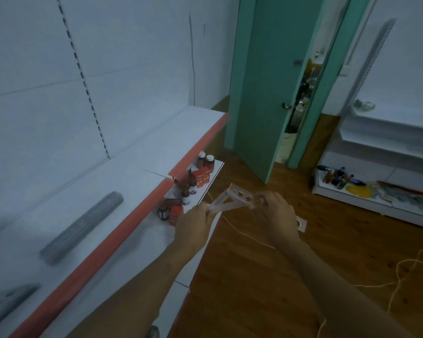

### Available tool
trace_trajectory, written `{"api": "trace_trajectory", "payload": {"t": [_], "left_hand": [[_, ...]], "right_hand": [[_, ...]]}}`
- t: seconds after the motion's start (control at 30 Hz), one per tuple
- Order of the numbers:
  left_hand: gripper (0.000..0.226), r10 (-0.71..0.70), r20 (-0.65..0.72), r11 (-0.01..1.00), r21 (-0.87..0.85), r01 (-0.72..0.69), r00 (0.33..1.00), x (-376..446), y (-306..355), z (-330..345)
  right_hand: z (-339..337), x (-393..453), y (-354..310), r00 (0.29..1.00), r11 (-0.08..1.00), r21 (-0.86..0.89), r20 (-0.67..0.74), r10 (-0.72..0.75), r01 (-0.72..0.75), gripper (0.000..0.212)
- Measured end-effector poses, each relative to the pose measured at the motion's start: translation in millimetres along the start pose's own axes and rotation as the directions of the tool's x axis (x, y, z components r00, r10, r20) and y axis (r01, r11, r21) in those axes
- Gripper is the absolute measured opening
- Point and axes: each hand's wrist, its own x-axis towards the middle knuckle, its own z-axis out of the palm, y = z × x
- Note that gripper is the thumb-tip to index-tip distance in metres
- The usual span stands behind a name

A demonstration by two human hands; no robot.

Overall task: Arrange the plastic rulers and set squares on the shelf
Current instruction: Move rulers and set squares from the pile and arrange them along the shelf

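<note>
A clear plastic set square (232, 197) with small cut-out shapes is held in the air in front of the white shelf (142, 152) with its red front edge. My left hand (193, 224) grips its lower left corner. My right hand (277, 213) grips its right end, and more clear plastic (300, 223) pokes out behind that hand. On the shelf lies a grey bundle of long thin pieces (82, 226); a second blurred bundle (7, 302) lies at the lower left.
Brown bottles and orange boxes (188, 189) stand on the lower shelf under the red edge. A green door (266, 89) stands ajar ahead. Another white shelf unit (386, 147) with bottles and packets is at the right. String (401, 272) trails across the wooden floor.
</note>
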Motion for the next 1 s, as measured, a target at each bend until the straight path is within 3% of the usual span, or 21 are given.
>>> {"api": "trace_trajectory", "payload": {"t": [0.27,0.43,0.57,0.7,0.8,0.9,1.0], "left_hand": [[0.031,-0.23,-0.168,0.964,0.093,0.248,0.958,62,-16,-20],[0.03,-0.402,-0.321,0.869,0.161,0.468,0.857,54,-48,-47],[0.039,-0.586,-0.428,0.732,0.083,0.676,0.687,19,-80,-72],[0.039,-0.683,-0.518,0.609,-0.016,0.793,0.515,-24,-112,-98],[0.043,-0.694,-0.611,0.531,-0.078,0.844,0.38,-50,-131,-118],[0.043,-0.706,-0.661,0.477,-0.178,0.861,0.254,-69,-146,-138],[0.042,-0.714,-0.678,0.442,-0.243,0.863,0.175,-86,-159,-152]], "right_hand": [[46,120,-22,0.976,0.972,0.136,0.078,-0.204,0.192,0.031],[92,156,-66,0.858,0.856,0.279,0.159,-0.488,0.435,0.024],[126,149,-117,0.715,0.713,0.427,0.192,-0.672,0.555,0.025],[151,122,-174,0.551,0.577,0.526,0.227,-0.803,0.625,0.029],[166,107,-207,0.439,0.501,0.523,0.248,-0.863,0.69,0.029],[176,98,-234,0.378,0.456,0.531,0.255,-0.89,0.714,0.031],[187,86,-257,0.314,0.399,0.566,0.246,-0.917,0.722,0.031]]}}
